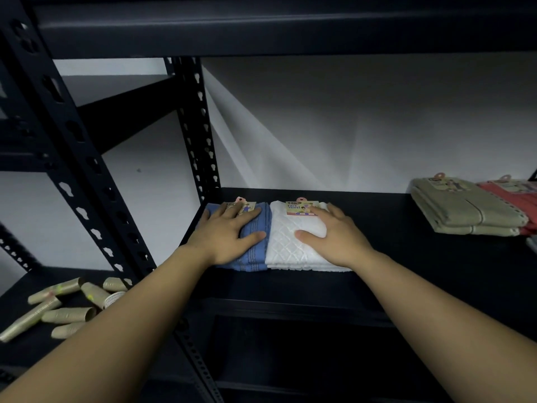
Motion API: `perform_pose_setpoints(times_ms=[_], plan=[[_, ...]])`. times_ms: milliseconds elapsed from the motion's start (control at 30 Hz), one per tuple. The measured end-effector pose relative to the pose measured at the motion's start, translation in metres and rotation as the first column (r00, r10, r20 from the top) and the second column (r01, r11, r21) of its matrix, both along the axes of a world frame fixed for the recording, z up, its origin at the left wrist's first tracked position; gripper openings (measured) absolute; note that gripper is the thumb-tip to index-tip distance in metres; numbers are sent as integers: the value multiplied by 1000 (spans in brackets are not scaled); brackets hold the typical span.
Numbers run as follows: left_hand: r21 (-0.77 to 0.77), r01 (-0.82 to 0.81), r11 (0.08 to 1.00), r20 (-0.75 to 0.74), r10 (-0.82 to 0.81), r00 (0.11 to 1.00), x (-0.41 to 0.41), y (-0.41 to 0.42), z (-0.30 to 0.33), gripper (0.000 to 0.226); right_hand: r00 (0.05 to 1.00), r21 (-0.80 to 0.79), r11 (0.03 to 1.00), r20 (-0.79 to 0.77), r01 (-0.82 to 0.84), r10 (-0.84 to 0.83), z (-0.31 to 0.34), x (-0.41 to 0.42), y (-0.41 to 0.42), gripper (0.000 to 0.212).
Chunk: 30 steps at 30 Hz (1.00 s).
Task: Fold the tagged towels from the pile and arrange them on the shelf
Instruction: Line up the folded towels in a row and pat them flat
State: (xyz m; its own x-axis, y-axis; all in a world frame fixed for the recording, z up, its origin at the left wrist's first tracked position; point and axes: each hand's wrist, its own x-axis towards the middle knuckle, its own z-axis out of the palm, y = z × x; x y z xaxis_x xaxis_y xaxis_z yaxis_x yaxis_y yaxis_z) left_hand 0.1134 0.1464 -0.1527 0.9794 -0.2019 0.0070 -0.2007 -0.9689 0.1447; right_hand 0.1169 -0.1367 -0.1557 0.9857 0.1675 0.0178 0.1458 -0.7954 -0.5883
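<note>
Two folded towels lie side by side at the left end of the dark shelf point(392, 251). The blue towel point(255, 248) has a paper tag at its far edge, and my left hand point(225, 234) rests flat on it with fingers spread. Touching it on the right is the white quilted towel point(293, 248), tagged "Face Towel". My right hand point(334, 237) presses flat on its right half. Further right on the same shelf lie a folded beige towel point(465, 210) and a folded red towel point(514, 199), both tagged. The pile is out of view.
Perforated dark metal uprights point(200, 135) stand at the shelf's left end. The shelf above point(290, 27) hangs low overhead. On the neighbouring shelf to the lower left lie several stacks of beige paper cups point(66, 306).
</note>
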Motion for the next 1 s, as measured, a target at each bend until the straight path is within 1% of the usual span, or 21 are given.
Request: perform_pose_setpoints(times_ms=[300, 400, 500, 600, 700, 800, 900, 1000], plan=[[-24, -16, 1000, -3, 16, 1000, 3, -3, 2, 87, 1000, -9, 1000, -16, 1, -1, 1, 2, -2, 87], [-85, -25, 996, 69, 30, 997, 5, -16, 12, 88, 1000, 43, 999, 3, -15, 15, 9, 2, -15, 85], [-143, 82, 986, 156, -59, 986, 13, -48, 20, 90, 998, 12, 1000, 61, -22, 21, 19, 6, -39, 76], [-171, 192, 966, 134, -170, 976, 23, -97, 23, 86, 994, -50, 998, 104, 41, -36, 32, 11, -73, 77], [-133, 216, 967, 62, -209, 976, 28, -148, 28, 79, 986, -105, 990, 151, 90, -74, 39, 19, -112, 65], [-79, 161, 984, -42, -165, 985, 32, -180, 24, 83, 973, -174, 976, 208, 134, -97, 45, 29, -151, 59], [-12, 145, 989, -36, -145, 989, 34, -185, 11, 87, 963, -239, 955, 242, 177, -118, 52, 41, -188, 55], [-5, 159, 987, 0, -159, 987, 35, -180, 2, 90, 958, -274, 935, 236, 227, -164, 57, 59, -226, 55]])
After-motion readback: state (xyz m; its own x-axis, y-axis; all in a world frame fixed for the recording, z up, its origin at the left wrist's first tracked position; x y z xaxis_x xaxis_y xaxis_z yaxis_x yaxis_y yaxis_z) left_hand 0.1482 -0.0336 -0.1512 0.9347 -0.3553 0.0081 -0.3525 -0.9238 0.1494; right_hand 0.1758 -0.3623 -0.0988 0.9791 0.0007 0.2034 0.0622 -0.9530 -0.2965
